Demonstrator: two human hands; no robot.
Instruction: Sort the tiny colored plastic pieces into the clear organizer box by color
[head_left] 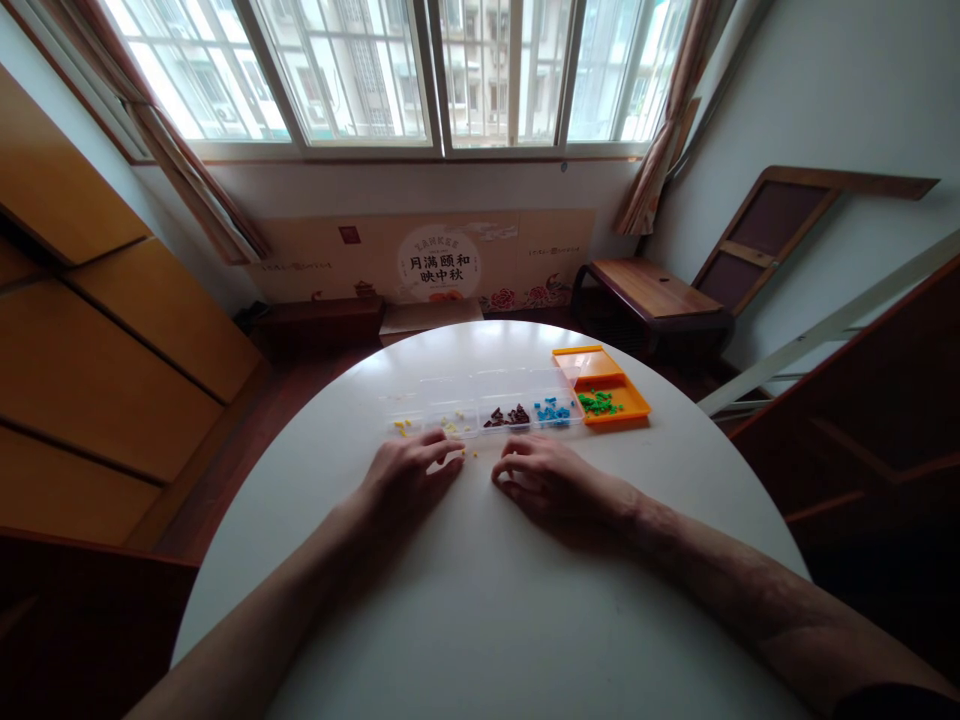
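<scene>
My left hand (409,470) rests on the white table with its fingers bent and a gap between thumb and forefinger. Beside its fingertips lie a couple of tiny yellow pieces (475,454). My right hand (547,472) faces it, loosely curled and apart, its fingertips down on the tabletop; nothing shows in either hand. Just beyond them stands a clear plastic compartment box (517,378). Its front compartments hold yellow pieces (403,428), pale yellow pieces (452,424), dark brown pieces (508,416) and blue pieces (553,412).
An orange tray (635,398) with small green pieces (598,403) adjoins the box's right end. The round white table (480,600) curves away at the back. Past it are a wooden bench (656,287) on the right, a window behind and wooden cabinets (97,400) on the left.
</scene>
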